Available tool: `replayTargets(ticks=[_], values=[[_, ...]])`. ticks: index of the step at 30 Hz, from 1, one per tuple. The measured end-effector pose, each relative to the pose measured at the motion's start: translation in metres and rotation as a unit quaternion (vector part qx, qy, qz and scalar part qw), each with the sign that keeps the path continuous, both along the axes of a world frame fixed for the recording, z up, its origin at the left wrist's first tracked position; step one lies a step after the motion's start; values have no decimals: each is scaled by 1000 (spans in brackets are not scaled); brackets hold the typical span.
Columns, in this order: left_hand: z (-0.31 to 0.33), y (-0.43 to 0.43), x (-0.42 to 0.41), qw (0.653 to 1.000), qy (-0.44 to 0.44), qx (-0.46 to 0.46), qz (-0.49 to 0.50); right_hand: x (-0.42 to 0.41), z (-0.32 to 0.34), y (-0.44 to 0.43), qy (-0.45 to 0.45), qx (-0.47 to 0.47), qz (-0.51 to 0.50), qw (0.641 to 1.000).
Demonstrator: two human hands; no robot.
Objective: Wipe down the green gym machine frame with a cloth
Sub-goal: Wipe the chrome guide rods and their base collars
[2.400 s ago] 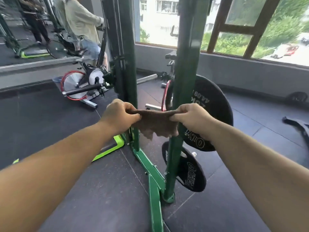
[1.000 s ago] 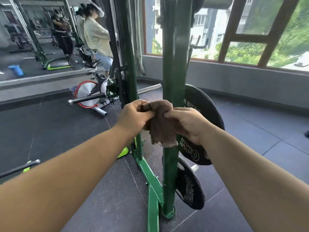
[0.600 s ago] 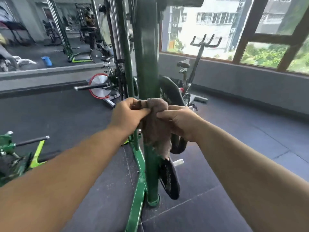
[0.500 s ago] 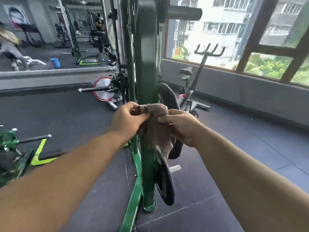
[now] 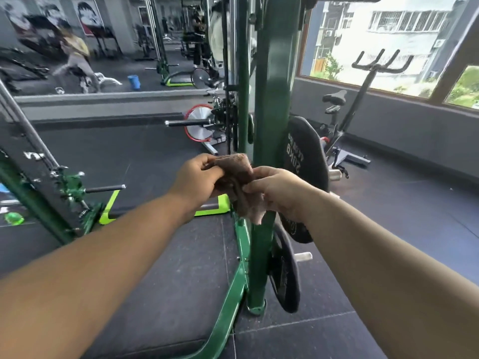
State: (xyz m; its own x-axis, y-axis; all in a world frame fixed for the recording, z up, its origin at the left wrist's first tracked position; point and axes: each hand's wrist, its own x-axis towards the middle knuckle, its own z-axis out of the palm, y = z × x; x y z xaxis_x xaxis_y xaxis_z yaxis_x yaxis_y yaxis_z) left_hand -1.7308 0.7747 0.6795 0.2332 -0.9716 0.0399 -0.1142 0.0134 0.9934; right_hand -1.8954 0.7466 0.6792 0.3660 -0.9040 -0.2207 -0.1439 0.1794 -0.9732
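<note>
In front of the green upright of the gym machine frame, a person holds a brown cloth bunched between both hands. The left hand grips the cloth's upper fold, fingers curled over it. The right hand pinches the cloth from the other side, thumb and fingers closed on the fabric, and a loose corner hangs below. The cloth sits just beside the upright, at about mid-height, and whether it touches the paint cannot be told from this view.

The step in hand looks like gathering and folding the cloth into a pad, so wiping seems barely begun or about to start. The next move probably calls for pressing the folded cloth flat against the upright and drawing it along the post, with one hand free to let go.

Black weight plates hang on pegs right behind the post, so the far face will be awkward to reach. The green base rail runs along the dark floor below and also needs attention.
</note>
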Motion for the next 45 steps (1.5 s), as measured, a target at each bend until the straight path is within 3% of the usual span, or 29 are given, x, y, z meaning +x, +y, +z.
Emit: replayTargets(ticks=[6,14,18,23,33,37,45], values=[[-14,-44,71,996,31,81,-26,69,-15,-55,65,-7,-47,997],[-36,-283,291,997,-38,54,-35,301,-25,-275,39,-91,-155,983],[-11,-363,349,996,-61,45,-47,358,-15,-363,47,-114,-228,966],[15,-445,394,995,-59,40,-71,394,15,-448,60,-123,-245,960],[28,-687,450,973,-216,-12,-82,430,21,-671,56,-178,-250,950],[10,-803,469,972,-213,-11,-95,447,-3,-782,82,-182,-282,938],[-34,-983,508,982,-122,15,-140,488,-27,-921,131,-148,-361,911]])
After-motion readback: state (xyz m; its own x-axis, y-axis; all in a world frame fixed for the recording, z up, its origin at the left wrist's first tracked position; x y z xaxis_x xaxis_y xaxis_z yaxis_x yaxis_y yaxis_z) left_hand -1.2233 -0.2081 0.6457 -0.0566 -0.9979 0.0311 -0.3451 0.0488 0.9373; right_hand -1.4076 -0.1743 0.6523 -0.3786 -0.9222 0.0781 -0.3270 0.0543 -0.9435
